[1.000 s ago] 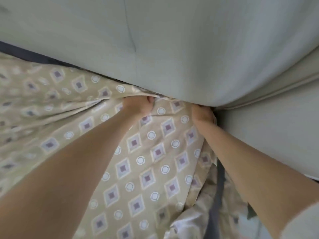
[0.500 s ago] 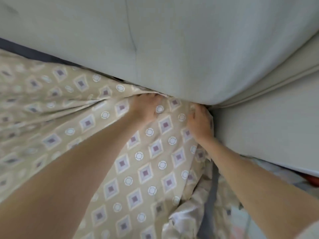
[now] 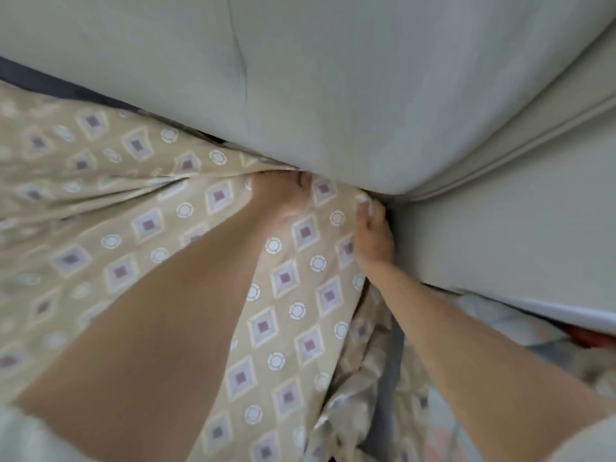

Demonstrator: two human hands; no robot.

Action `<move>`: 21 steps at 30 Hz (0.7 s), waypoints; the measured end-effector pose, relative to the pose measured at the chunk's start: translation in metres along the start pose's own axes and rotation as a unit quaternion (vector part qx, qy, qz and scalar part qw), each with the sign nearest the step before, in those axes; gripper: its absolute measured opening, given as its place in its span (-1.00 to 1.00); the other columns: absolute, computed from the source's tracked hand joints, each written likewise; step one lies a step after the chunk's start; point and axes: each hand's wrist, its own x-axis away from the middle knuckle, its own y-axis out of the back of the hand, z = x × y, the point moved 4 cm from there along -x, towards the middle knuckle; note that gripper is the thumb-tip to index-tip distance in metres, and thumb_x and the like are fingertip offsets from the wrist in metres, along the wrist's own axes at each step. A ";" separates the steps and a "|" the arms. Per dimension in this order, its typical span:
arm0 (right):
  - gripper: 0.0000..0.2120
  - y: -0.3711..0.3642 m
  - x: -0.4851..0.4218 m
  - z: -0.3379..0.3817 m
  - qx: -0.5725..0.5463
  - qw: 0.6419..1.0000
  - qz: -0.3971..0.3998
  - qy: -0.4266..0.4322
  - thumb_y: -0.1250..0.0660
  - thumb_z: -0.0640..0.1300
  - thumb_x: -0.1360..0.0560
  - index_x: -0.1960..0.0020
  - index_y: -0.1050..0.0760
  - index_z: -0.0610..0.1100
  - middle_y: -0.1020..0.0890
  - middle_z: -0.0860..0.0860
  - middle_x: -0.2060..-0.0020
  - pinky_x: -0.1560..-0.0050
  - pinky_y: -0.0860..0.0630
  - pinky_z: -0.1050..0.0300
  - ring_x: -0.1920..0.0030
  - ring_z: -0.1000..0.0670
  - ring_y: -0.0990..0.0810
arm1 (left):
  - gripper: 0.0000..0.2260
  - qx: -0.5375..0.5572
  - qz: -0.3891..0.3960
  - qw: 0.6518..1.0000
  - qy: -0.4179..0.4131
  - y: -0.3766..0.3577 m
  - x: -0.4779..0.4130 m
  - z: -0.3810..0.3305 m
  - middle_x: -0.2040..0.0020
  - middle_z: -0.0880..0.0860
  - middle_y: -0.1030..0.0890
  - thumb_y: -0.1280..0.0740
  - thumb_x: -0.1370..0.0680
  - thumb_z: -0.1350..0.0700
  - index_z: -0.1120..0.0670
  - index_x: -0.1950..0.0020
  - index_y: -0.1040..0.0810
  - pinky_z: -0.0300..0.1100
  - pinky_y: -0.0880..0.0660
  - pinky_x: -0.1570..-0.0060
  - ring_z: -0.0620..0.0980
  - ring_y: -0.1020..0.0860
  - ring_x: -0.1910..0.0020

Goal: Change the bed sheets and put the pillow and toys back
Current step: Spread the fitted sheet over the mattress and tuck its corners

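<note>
We are at the corner of the bed, where the padded headboard (image 3: pixel 366 95) meets the side panel (image 3: pixel 500 235). The patterned sheet (image 3: pixel 293 278) lies spread over the bed, its top edge drawn into the gap under the headboard.

The left hand (image 3: pixel 283 201) sits at that gap with its fingertips on the gathered folds, probably to feed the cloth in. Blur hides the fingers, so we cannot tell whether it grasps the sheet or only pushes it. The right hand (image 3: pixel 373 235) lies flat with straight fingers, holding nothing. It presses the sheet's edge against the side panel, which we judge keeps the corner from slipping.

Compared with one second ago, the right hand has drawn back out of the corner and its fingers now show. The left hand has shifted right, closer to the corner.
</note>
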 end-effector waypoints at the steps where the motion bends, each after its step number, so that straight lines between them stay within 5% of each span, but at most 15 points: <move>1: -0.56 0.000 0.017 -0.006 -0.063 0.997 -0.026 -0.027 -0.01 0.22 -0.60 -0.40 -0.29 0.09 -0.49 0.10 -0.26 -0.27 -0.36 0.21 -0.32 -0.02 -0.41 | -0.51 -0.027 -0.020 0.999 -0.009 -0.004 0.003 0.003 -0.42 0.16 -0.36 0.15 -0.64 -0.10 0.09 -0.44 -0.29 0.07 -0.20 -0.34 0.17 -0.31 -0.40; 3: -0.52 -0.007 0.034 -0.030 -0.212 0.961 -0.054 -0.171 -0.02 0.26 -0.58 -0.44 -0.27 0.11 -0.48 0.17 -0.22 -0.23 -0.31 0.36 -0.36 0.00 -0.38 | -0.53 -0.041 -0.042 0.998 -0.032 -0.014 0.019 0.008 -0.52 0.10 -0.16 0.13 -0.64 -0.10 0.03 -0.52 -0.10 0.09 -0.04 -0.40 0.14 -0.13 -0.48; 6: -0.46 -0.019 0.044 -0.056 -0.328 0.877 -0.010 -0.349 -0.02 0.20 -0.60 -0.49 -0.24 -0.06 -0.40 -0.06 -0.39 -0.43 -0.27 -0.03 -0.39 -0.14 -0.36 | -0.52 -0.007 -0.052 0.997 -0.063 -0.037 0.048 0.018 -0.56 0.02 0.23 0.17 -0.65 -0.07 -0.06 -0.54 0.24 0.07 0.27 -0.46 0.07 0.24 -0.53; 8: -0.43 -0.021 0.037 -0.048 -0.397 0.847 0.045 -0.350 -0.04 0.28 -0.57 -0.40 -0.39 -0.06 -0.53 -0.11 -0.27 -0.36 -0.37 -0.11 -0.28 -0.16 -0.49 | -0.52 0.025 -0.057 0.995 -0.080 -0.050 0.062 0.022 -0.53 -0.04 0.33 0.16 -0.65 -0.08 -0.10 -0.53 0.28 0.04 0.33 -0.46 0.01 0.35 -0.50; 13: -0.53 -0.005 -0.011 -0.011 -0.402 0.867 0.041 -0.290 -0.06 0.11 -0.59 -0.28 -0.52 -0.15 -0.59 -0.16 -0.19 -0.30 -0.45 -0.06 -0.20 -0.16 -0.55 | -0.52 0.073 -0.079 0.990 -0.094 -0.049 0.063 0.026 -0.56 -0.06 0.21 0.03 -0.66 -0.04 -0.11 -0.55 0.09 0.02 0.26 -0.47 0.00 0.26 -0.53; 21: -0.58 0.004 -0.004 -0.014 -0.200 0.945 -0.058 -0.251 0.03 -0.09 -0.66 -0.45 -0.23 -0.27 -0.40 -0.20 -0.36 -0.23 -0.39 0.07 -0.34 -0.19 -0.41 | -0.53 0.056 -0.058 0.994 -0.076 -0.030 0.074 0.020 -0.57 -0.04 0.12 -0.02 -0.65 0.07 -0.09 -0.55 0.01 0.02 0.10 -0.51 0.03 0.16 -0.54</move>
